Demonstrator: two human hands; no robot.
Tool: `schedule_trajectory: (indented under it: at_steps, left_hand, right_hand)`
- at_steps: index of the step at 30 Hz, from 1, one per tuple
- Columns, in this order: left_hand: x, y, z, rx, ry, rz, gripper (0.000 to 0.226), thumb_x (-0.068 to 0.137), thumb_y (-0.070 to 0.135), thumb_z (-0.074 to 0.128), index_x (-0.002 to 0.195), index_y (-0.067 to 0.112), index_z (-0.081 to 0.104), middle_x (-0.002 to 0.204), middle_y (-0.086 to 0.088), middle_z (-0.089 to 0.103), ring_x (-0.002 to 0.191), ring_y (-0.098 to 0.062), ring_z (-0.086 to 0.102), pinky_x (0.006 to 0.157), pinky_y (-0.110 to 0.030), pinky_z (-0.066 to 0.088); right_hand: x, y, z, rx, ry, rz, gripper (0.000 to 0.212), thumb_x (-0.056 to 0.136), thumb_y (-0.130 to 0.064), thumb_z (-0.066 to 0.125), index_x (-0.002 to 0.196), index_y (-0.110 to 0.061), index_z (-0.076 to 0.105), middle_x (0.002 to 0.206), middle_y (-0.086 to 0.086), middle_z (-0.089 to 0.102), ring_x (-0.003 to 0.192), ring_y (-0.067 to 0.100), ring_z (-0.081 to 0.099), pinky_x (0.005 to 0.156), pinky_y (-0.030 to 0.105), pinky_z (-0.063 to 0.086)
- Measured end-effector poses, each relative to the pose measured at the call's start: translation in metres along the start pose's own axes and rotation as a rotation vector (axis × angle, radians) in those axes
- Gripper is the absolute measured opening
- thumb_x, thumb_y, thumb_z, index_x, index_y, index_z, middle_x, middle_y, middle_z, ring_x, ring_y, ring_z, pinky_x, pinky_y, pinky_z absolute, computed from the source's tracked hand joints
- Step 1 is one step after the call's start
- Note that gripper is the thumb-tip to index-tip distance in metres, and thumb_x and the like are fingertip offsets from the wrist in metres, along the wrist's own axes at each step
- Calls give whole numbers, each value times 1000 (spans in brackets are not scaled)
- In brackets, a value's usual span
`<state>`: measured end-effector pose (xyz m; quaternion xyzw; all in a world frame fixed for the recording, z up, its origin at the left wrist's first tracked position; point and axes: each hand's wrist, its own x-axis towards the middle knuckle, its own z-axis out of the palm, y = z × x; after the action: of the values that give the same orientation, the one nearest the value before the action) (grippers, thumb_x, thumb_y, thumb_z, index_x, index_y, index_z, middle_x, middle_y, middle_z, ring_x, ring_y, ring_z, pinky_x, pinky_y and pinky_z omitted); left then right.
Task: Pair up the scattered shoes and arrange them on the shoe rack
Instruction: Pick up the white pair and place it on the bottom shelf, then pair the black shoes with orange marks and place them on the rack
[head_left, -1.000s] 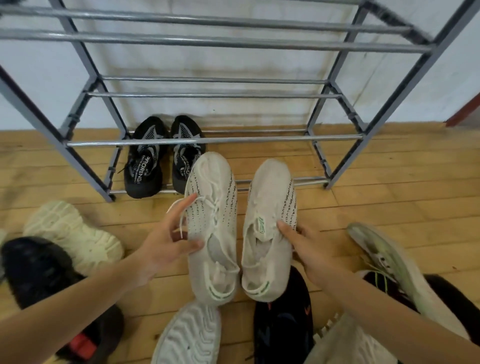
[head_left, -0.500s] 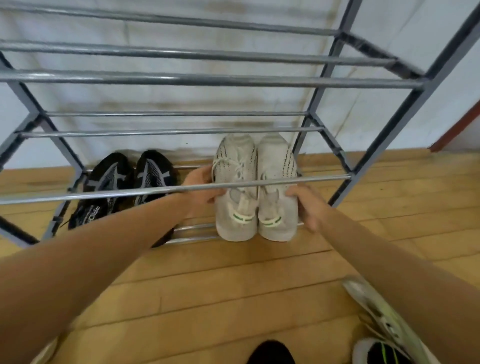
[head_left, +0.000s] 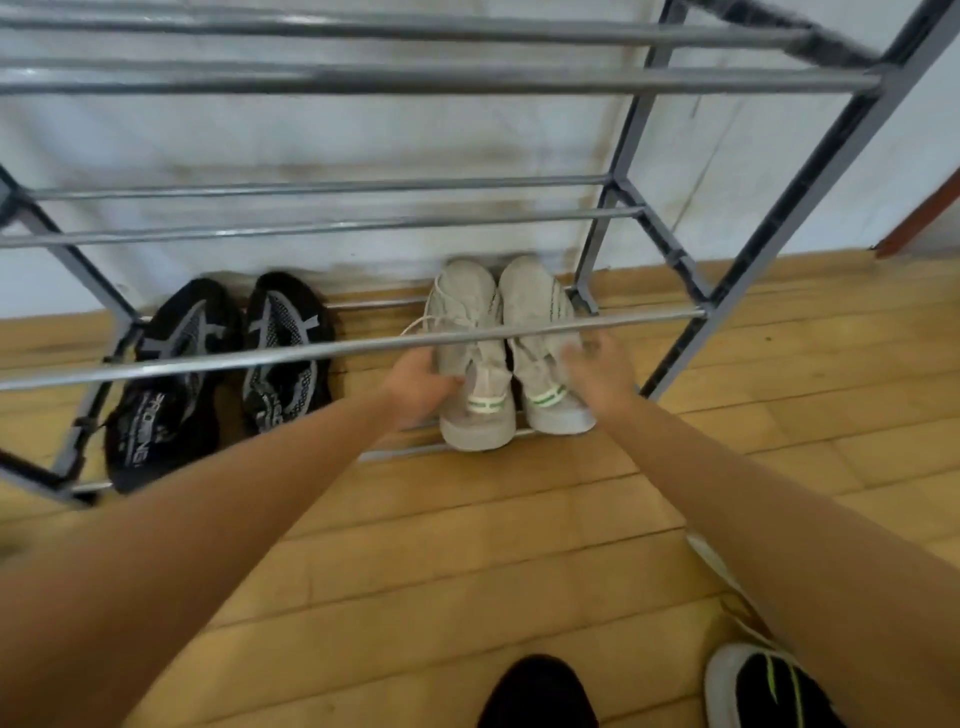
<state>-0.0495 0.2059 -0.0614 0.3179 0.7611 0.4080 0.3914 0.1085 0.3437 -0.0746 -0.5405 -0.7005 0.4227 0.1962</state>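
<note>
Two beige knit sneakers stand side by side on the bottom tier of the grey metal shoe rack (head_left: 519, 338), toes to the wall. My left hand (head_left: 418, 382) still grips the side of the left beige sneaker (head_left: 470, 364). My right hand (head_left: 602, 371) hovers blurred with its fingers spread, just off the right beige sneaker (head_left: 540, 353). A pair of black mesh shoes (head_left: 223, 358) sits on the same tier at the left.
A black shoe (head_left: 537, 691) lies on the wooden floor at the bottom edge. A black and white shoe with green lines (head_left: 763, 686) lies at the bottom right. The white wall is right behind the rack.
The beige pair has gone from the floor onto the bottom tier and then further back. My right hand has let go of its sneaker and opened.
</note>
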Motion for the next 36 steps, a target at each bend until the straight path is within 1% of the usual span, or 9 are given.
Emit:
schedule_trajectory:
  at_steps: [4,8,13,18,21,24,27,31,36]
  left_hand:
    - [-49,-14,-12,30,-62,199,71,88,7,61,148,20,26,146,15,29,133,-3,30,90,-2,39]
    - [-129,-51,17,266,-51,348,73,85,25,64,148,25,26,152,3,32,139,-11,30,113,-30,31]
    - [-230,-88,80,204,-269,189,80,87,22,65,149,29,14,144,17,21,136,-1,22,113,-18,17]
    - [-284,-108,103,213,-285,132,91,78,17,72,149,22,16,149,0,30,134,-10,31,109,-21,26]
    - [-292,-107,95,283,-246,0,86,68,28,78,138,28,27,127,3,45,120,-15,45,102,-30,41]
    - [-299,-100,99,126,-282,-256,73,67,14,81,128,15,42,119,-8,60,109,-22,59,92,-32,51]
    - [-304,-102,106,-78,-194,-366,69,72,-5,74,131,3,41,121,-18,59,111,-31,58,93,-40,50]
    - [-303,-77,85,-183,-163,-143,72,78,0,71,133,28,36,114,-7,52,95,-20,61,68,-28,56]
    - [-284,-13,68,-216,-290,97,72,77,1,71,115,55,42,105,-7,70,90,-18,72,66,-22,59]
  right_hand:
    - [-61,5,-24,133,-15,-156,56,88,-42,47,141,-25,42,146,1,41,132,19,42,107,38,39]
    - [-147,27,-37,180,-96,-97,41,96,-23,50,137,-19,47,136,-2,45,118,8,42,91,17,36]
    - [-256,73,-22,100,-258,180,53,90,-18,55,140,-25,37,135,-3,38,128,16,38,101,27,35]
    - [-319,92,-7,-75,-308,336,73,73,-23,66,138,-19,35,131,8,48,121,27,49,100,43,47]
    - [-316,90,-5,-148,-300,424,76,69,-24,71,135,-12,36,129,12,52,118,30,53,96,42,50]
    - [-309,84,-9,-58,-316,639,67,73,-24,73,131,-5,45,125,15,57,111,30,58,90,39,54]
    - [-310,85,-14,48,-357,654,46,88,-25,60,129,-5,51,125,14,59,114,30,56,97,38,49]
    - [-306,71,-43,411,-315,582,42,92,-27,56,130,-9,51,124,8,60,114,26,56,93,36,50]
    - [-291,34,-102,622,-202,361,35,92,-20,59,120,1,59,105,12,65,85,19,63,59,23,52]
